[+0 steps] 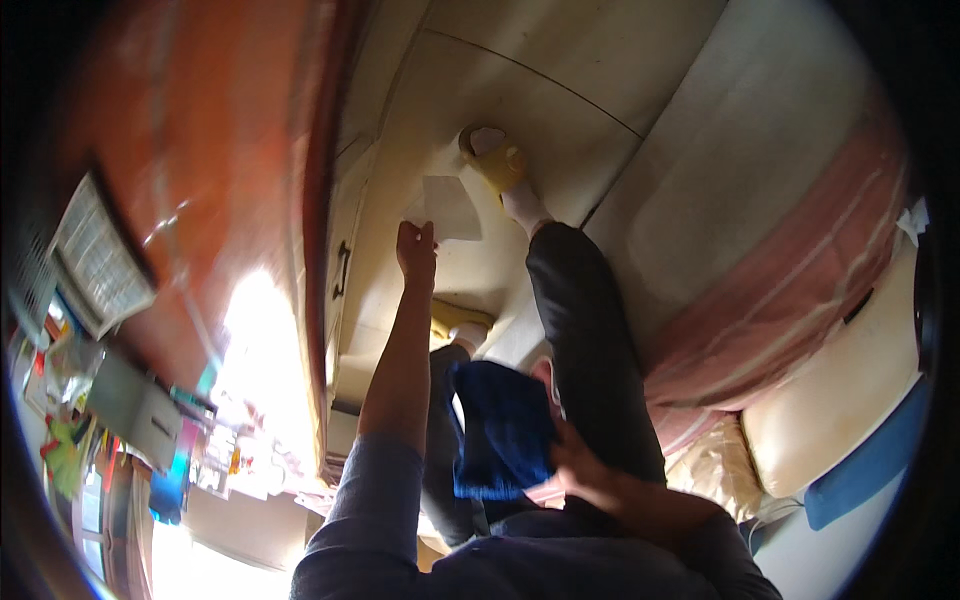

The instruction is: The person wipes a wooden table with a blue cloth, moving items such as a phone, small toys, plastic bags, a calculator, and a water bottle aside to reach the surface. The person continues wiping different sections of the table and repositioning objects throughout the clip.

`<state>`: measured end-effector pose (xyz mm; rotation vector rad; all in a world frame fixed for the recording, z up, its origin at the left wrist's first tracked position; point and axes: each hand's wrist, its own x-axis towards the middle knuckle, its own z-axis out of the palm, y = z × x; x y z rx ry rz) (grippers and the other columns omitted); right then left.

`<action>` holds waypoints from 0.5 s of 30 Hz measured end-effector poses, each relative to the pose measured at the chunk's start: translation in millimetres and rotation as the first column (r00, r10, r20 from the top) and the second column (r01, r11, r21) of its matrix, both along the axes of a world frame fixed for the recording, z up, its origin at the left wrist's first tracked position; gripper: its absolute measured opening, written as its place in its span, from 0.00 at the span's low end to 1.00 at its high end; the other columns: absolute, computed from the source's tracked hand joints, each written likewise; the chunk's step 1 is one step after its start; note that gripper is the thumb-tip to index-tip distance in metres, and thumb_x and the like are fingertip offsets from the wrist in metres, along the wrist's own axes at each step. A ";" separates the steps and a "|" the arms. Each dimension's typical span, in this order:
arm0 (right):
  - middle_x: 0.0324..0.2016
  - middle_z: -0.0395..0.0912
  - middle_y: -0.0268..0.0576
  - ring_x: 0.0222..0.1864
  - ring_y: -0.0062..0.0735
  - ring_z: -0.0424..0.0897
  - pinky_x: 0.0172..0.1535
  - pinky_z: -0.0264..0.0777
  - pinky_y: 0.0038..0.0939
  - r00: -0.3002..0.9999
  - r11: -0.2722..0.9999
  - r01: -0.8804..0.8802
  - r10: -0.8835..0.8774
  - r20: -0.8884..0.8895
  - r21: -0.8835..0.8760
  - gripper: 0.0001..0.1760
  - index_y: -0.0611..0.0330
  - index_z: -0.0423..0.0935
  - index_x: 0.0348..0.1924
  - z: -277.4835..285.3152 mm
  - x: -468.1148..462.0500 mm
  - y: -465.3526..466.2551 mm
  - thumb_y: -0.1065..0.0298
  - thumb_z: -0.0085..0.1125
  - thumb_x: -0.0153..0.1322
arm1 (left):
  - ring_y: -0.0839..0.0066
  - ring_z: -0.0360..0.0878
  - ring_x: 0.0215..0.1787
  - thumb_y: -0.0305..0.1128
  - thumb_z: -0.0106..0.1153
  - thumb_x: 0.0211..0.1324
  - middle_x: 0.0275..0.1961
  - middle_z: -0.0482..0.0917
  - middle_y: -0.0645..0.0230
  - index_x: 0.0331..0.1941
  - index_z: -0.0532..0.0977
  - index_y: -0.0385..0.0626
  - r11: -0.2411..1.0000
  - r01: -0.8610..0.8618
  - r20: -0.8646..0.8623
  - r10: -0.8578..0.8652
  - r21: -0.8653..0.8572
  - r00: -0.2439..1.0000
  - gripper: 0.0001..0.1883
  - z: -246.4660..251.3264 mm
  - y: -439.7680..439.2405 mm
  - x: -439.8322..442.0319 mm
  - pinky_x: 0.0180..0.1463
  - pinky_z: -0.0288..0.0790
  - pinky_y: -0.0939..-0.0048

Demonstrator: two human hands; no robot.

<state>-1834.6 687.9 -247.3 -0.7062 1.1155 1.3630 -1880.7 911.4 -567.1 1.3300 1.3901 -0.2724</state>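
My left hand (417,251) reaches out over the floor with thumb and fingers pinched on the near edge of a thin pale sheet (454,214), possibly paper. Close to my body, my right hand (577,465) grips the side of a folded dark blue cloth (502,427). The cloth hangs over my lap between my legs and looks slightly blurred. Something pinkish shows partly behind the cloth's far edge, too hidden to tell. Part of my right hand's fingers is covered by the cloth.
An orange-red table cover (247,150) lies at left, above a cabinet front with a black handle (342,270). Printed paper (105,255) and cluttered items are farther left. Yellow slippers (499,166) are on my feet. At right are a reddish cover (780,300) and cream backrest (832,375).
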 end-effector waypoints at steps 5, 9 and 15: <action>0.44 0.77 0.35 0.42 0.17 0.75 0.50 0.70 0.23 0.978 0.929 -0.144 0.081 0.190 0.341 0.27 0.69 0.66 0.59 -18.3 5.1 2.8 0.67 0.55 0.69 | 0.81 0.74 0.32 0.32 0.53 0.60 0.35 0.75 0.70 0.47 0.70 0.44 0.788 -0.358 0.168 0.495 -0.501 0.852 0.13 157.9 -13.7 -10.5 0.33 0.70 0.78; 0.43 0.77 0.36 0.43 0.21 0.75 0.51 0.70 0.26 0.800 0.756 -0.567 0.410 0.438 0.327 0.26 0.70 0.70 0.55 -16.1 7.6 -5.1 0.67 0.58 0.66 | 0.81 0.75 0.45 0.36 0.56 0.62 0.42 0.79 0.72 0.50 0.75 0.40 0.967 -0.147 0.149 0.180 -0.207 0.972 0.16 289.4 -2.4 -1.7 0.48 0.70 0.76; 0.57 0.67 0.41 0.59 0.31 0.64 0.66 0.53 0.33 0.467 0.594 -0.799 0.521 0.715 0.089 0.35 0.68 0.60 0.64 8.2 12.8 -6.0 0.62 0.56 0.66 | 0.75 0.72 0.53 0.24 0.59 0.57 0.51 0.73 0.70 0.57 0.67 0.40 0.924 -0.323 0.667 0.110 0.206 0.737 0.23 455.7 119.0 52.3 0.58 0.67 0.72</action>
